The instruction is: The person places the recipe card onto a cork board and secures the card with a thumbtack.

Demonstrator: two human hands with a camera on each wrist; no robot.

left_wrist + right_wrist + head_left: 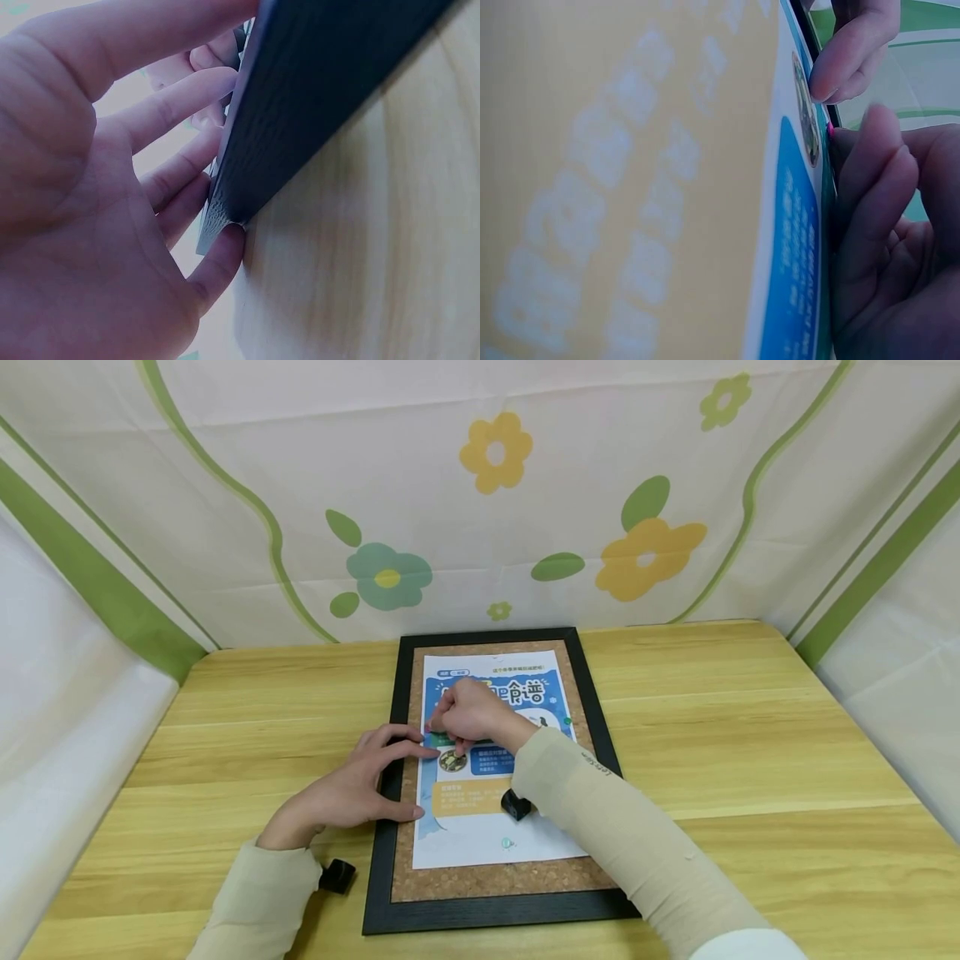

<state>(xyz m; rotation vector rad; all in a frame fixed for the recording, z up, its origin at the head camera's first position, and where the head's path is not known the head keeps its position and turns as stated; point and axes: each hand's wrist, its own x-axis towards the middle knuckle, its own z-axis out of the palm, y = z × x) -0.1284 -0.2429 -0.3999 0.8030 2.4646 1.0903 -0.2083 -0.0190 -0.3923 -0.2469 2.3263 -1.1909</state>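
A printed poster (487,852) lies flat on a cork board (450,889) with a black frame (517,907). My left hand (360,785) spreads over the frame's left side, thumb and fingertips resting at the poster's left edge. In the left wrist view the little finger (225,255) touches the frame's outer side. My right hand (476,710) reaches across to the poster's upper left edge. Its fingertips pinch a small pink pushpin (830,130) against the poster; most of the pin is hidden behind them. The right hand's other fingers are curled.
A small green pin (567,721) shows at the poster's right edge. The board rests on a light wooden table (750,760). Flower-printed white cloth (450,410) hangs behind it, with cloth walls at both sides.
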